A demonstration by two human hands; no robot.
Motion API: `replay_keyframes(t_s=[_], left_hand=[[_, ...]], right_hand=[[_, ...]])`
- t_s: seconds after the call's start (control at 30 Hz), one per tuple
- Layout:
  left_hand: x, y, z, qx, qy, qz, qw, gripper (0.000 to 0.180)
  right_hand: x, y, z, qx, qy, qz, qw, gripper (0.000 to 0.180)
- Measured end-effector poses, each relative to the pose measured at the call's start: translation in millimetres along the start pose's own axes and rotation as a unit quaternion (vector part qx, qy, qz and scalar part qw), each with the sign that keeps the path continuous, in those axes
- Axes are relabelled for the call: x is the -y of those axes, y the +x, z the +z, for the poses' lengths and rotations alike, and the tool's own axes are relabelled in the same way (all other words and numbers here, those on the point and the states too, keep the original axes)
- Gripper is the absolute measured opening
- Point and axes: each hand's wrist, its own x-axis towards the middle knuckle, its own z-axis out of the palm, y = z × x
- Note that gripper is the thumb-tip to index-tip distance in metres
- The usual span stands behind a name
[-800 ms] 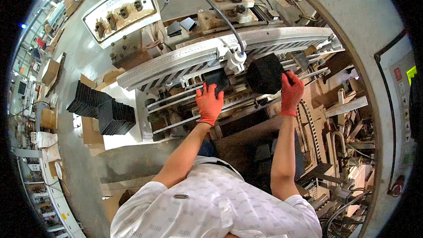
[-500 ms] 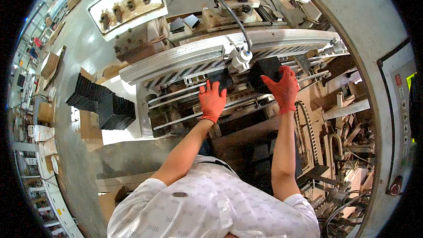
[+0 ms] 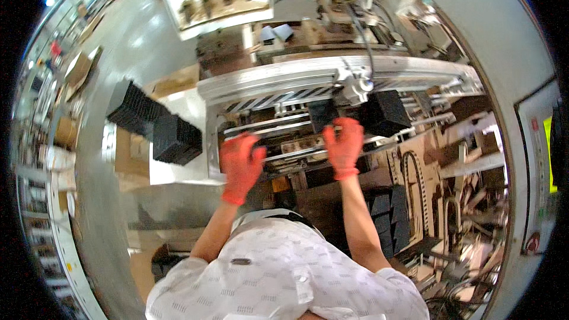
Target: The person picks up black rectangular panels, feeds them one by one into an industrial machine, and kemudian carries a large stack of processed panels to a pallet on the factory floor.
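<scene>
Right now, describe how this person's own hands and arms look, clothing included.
The left hand and right hand wear orange-red gloves that end at the wrist; blur hides their texture. The forearms are bare, up to short white sleeves on a white shirt patterned with small grey marks.

The person's right hand in a red glove, which was at the right side of the thick, square black block, has come across to the block's left on the near side, its fingers now by the near edge of the thin, flat black plate; blur hides whether they touch. The left hand in a matching red glove, whose fingers were at that plate, has drawn back and away, now well to the block's left near the ends of the slim silver metal rods. The head view has swung, so the block appears farther right.
</scene>
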Motion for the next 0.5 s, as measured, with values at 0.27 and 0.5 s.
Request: replay_keyframes(t_s=[0.27, 0.5], left_hand=[[127.1, 18.9, -161.6, -0.122, 0.378, -0.134, 0.908, 0.046], [187.1, 11.5, -164.5, 0.016, 0.17, -0.245, 0.954, 0.049]], right_hand=[[21.0, -20.3, 101.6, 0.049, -0.089, 0.063, 0.993, 0.053], [22.1, -27.4, 86.6, 0.034, -0.087, 0.048, 0.995, 0.05]])
